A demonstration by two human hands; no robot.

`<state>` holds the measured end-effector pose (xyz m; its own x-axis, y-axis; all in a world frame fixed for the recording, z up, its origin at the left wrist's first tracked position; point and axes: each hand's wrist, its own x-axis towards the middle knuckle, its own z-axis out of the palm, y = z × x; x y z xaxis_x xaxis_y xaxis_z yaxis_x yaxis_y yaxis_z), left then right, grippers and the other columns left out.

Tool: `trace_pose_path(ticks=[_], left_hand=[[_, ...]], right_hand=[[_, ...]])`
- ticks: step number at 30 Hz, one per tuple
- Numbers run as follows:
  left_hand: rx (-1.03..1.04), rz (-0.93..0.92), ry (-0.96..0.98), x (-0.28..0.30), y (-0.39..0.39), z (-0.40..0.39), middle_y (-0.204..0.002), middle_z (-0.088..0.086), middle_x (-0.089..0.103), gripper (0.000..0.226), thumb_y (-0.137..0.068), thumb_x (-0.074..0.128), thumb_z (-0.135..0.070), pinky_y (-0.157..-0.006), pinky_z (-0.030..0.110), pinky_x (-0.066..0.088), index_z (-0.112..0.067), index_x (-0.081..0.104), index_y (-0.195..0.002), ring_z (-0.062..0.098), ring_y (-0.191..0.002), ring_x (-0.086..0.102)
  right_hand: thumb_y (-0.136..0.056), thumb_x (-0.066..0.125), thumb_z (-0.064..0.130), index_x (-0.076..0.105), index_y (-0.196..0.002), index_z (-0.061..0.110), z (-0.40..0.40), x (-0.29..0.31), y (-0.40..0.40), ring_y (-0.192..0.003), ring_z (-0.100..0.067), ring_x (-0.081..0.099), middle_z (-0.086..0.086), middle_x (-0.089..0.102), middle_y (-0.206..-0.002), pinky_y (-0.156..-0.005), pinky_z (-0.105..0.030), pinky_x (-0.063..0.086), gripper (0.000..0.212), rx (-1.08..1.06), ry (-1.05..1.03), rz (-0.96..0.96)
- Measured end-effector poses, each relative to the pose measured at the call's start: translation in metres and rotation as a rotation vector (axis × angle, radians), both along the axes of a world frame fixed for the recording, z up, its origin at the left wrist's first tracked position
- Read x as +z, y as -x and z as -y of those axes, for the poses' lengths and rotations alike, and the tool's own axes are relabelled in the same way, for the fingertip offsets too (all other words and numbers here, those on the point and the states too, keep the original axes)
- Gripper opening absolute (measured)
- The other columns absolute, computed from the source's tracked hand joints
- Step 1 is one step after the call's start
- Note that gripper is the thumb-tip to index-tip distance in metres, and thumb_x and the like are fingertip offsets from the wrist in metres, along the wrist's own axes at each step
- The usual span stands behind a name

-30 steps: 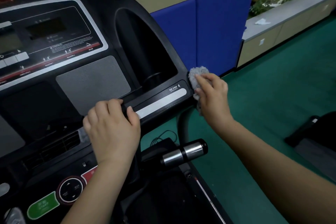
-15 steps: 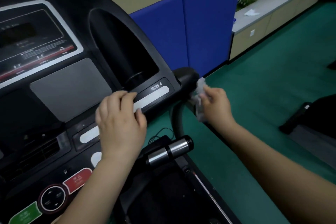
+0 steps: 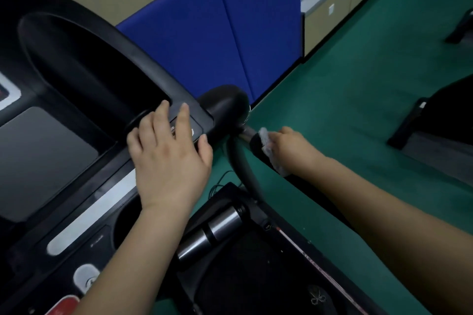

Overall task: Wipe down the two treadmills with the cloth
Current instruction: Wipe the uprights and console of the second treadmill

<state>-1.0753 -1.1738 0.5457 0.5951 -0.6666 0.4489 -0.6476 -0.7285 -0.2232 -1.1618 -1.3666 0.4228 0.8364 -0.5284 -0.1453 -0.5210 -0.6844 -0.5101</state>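
A black treadmill console [image 3: 84, 89] fills the left of the view, with a deep tray recess and grey panels. My left hand [image 3: 169, 156] lies flat on the console's right edge, fingers spread, holding nothing. My right hand [image 3: 289, 148] grips a small pale grey cloth [image 3: 267, 147] and presses it around the black foam handrail [image 3: 258, 146] just below the console's rounded right corner. Part of the cloth is hidden under my fingers.
A chrome pulse grip [image 3: 212, 230] sticks out below the console. The treadmill belt [image 3: 256, 276] lies beneath. A blue padded partition [image 3: 217, 28] stands behind, a beige counter [image 3: 332, 7] at the far right. Green floor [image 3: 358, 110] spreads rightward, with dark equipment [image 3: 440, 120] at the right edge.
My right hand with the cloth has slid from the console's corner down onto the handrail. My left hand moved right along the console and spread flat. The view swung to the right.
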Motion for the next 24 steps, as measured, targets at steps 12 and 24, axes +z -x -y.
trace_pose_path(ticks=[12,24], left_hand=[[0.022,0.037,-0.005,-0.002,0.002,0.003,-0.148,0.018,0.035,0.059,-0.091,0.041,-0.04,-0.104,0.056,0.027,-0.012,0.039,-0.143,0.04,-0.128,0.035],[-0.032,-0.036,0.019,0.002,0.003,0.001,-0.15,0.018,0.032,0.056,-0.092,0.048,-0.035,-0.11,0.057,0.024,-0.01,0.041,-0.142,0.038,-0.135,0.03]], right_hand=[[-0.086,0.058,0.022,0.042,-0.138,0.012,0.001,0.002,0.014,-0.112,-0.037,0.05,-0.015,0.048,-0.125,-0.093,-0.042,0.046,0.055,0.132,0.001,0.027],[-0.1,0.039,0.026,0.052,-0.126,0.004,0.012,0.012,0.004,-0.104,-0.034,0.057,-0.016,0.059,-0.117,-0.086,-0.036,0.047,0.036,0.089,-0.051,-0.048]])
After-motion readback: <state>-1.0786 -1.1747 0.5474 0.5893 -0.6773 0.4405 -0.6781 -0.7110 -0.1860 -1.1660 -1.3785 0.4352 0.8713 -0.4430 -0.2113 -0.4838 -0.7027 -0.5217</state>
